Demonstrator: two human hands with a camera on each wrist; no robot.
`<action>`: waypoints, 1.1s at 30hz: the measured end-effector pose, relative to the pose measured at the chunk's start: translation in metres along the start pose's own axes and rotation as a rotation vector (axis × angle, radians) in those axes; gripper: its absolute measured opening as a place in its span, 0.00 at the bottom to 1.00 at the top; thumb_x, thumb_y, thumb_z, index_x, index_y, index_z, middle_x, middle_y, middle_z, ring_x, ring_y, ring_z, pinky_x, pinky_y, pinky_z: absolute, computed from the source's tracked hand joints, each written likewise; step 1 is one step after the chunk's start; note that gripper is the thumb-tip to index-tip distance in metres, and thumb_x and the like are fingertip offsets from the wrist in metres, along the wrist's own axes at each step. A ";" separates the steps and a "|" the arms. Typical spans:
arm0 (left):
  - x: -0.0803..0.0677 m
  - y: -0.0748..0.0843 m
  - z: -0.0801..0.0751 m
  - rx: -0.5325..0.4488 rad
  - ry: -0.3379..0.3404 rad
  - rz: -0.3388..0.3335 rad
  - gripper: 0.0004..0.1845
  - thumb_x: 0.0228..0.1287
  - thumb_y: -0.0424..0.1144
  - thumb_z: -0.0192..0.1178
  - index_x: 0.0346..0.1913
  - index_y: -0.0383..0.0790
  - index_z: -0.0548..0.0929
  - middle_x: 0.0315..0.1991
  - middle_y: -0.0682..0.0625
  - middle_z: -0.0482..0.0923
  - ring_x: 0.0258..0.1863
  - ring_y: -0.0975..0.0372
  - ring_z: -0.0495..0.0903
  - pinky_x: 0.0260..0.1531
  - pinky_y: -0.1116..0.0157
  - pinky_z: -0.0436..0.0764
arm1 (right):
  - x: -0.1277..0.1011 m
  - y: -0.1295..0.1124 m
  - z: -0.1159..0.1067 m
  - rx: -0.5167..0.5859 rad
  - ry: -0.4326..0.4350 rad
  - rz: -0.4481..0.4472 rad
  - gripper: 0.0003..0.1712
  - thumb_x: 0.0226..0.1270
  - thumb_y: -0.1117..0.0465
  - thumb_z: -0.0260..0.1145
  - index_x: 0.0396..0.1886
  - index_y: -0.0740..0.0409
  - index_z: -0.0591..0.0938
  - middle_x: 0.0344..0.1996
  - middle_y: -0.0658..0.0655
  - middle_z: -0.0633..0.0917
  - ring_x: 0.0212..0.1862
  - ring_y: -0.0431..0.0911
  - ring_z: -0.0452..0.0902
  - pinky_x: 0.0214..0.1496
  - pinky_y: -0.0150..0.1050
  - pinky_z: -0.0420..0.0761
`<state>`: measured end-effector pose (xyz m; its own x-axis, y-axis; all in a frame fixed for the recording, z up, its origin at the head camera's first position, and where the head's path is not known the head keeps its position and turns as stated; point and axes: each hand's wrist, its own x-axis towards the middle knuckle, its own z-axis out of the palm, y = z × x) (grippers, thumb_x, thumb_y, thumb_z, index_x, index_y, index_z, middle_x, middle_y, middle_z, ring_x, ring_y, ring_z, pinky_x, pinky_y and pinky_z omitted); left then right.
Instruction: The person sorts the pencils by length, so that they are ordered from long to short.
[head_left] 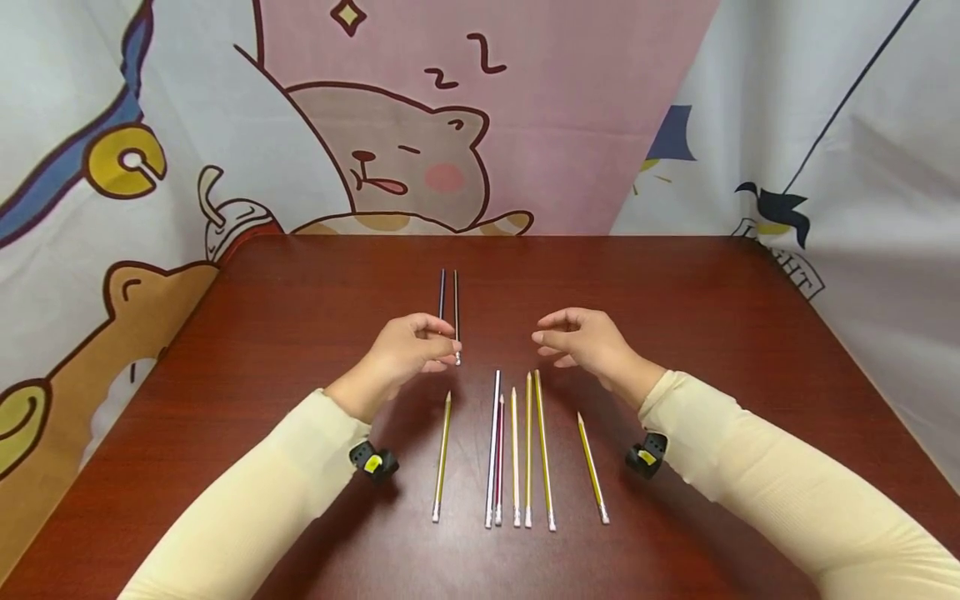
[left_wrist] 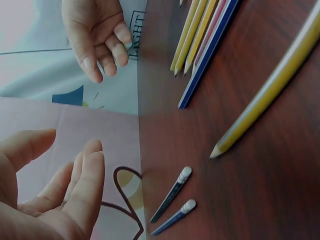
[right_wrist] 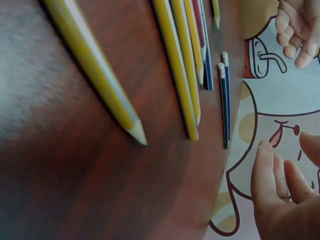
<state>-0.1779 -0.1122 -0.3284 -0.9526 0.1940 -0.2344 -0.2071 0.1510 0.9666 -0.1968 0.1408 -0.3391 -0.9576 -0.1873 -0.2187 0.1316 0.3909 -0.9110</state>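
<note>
Two thin dark wooden pencils, likely light, stiff and best pinched mid-shaft, lie side by side at centre frame on the reddish-brown wooden surface, just beyond the left hand and right hand, both hovering with fingers relaxed, apart, empty; wrist views alone show their white eraser ends.

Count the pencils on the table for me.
9: two dark pencils side by side beyond the left hand, seven pencils in the near row, below both hands. None seems hidden.

Both hands, left and right, hover with fingers loosely curled.
</note>
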 end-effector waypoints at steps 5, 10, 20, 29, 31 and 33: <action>-0.008 -0.006 0.012 0.076 -0.044 -0.005 0.16 0.59 0.22 0.60 0.49 0.21 0.74 0.38 0.34 0.82 0.35 0.51 0.85 0.44 0.54 0.84 | -0.009 0.006 0.000 -0.030 -0.015 0.014 0.23 0.65 0.62 0.66 0.56 0.71 0.75 0.49 0.67 0.83 0.48 0.59 0.83 0.44 0.47 0.84; -0.014 -0.014 0.025 0.147 -0.072 -0.016 0.16 0.56 0.20 0.57 0.49 0.20 0.74 0.37 0.33 0.82 0.37 0.46 0.85 0.41 0.56 0.84 | -0.019 0.011 0.000 -0.077 -0.025 0.025 0.22 0.64 0.63 0.67 0.54 0.71 0.77 0.45 0.67 0.85 0.42 0.56 0.85 0.38 0.46 0.85; -0.024 -0.025 0.044 0.259 -0.085 -0.021 0.17 0.49 0.21 0.61 0.45 0.23 0.76 0.26 0.44 0.78 0.24 0.60 0.80 0.31 0.64 0.84 | -0.036 0.022 0.006 -0.094 -0.060 0.053 0.16 0.62 0.68 0.67 0.47 0.73 0.78 0.34 0.65 0.87 0.32 0.48 0.85 0.26 0.41 0.83; -0.027 -0.031 0.054 0.404 -0.083 0.018 0.13 0.46 0.21 0.62 0.39 0.26 0.78 0.21 0.45 0.79 0.16 0.63 0.76 0.21 0.66 0.80 | -0.043 0.027 0.012 -0.150 -0.084 0.072 0.14 0.59 0.67 0.68 0.43 0.71 0.80 0.29 0.60 0.87 0.27 0.46 0.84 0.23 0.39 0.82; -0.026 -0.032 0.056 0.423 -0.085 0.019 0.12 0.47 0.21 0.63 0.37 0.26 0.78 0.21 0.45 0.79 0.16 0.64 0.76 0.20 0.68 0.79 | -0.045 0.028 0.013 -0.173 -0.091 0.070 0.14 0.59 0.67 0.68 0.42 0.71 0.80 0.28 0.59 0.86 0.26 0.46 0.83 0.23 0.39 0.82; -0.025 -0.033 0.058 0.449 -0.087 0.024 0.11 0.47 0.21 0.64 0.36 0.27 0.77 0.20 0.47 0.79 0.16 0.64 0.76 0.19 0.69 0.77 | -0.047 0.028 0.014 -0.194 -0.097 0.064 0.13 0.58 0.67 0.69 0.41 0.70 0.80 0.27 0.59 0.86 0.26 0.46 0.83 0.23 0.39 0.82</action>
<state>-0.1342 -0.0661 -0.3601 -0.9299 0.2801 -0.2384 -0.0494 0.5472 0.8355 -0.1446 0.1475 -0.3596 -0.9186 -0.2387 -0.3149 0.1304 0.5690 -0.8119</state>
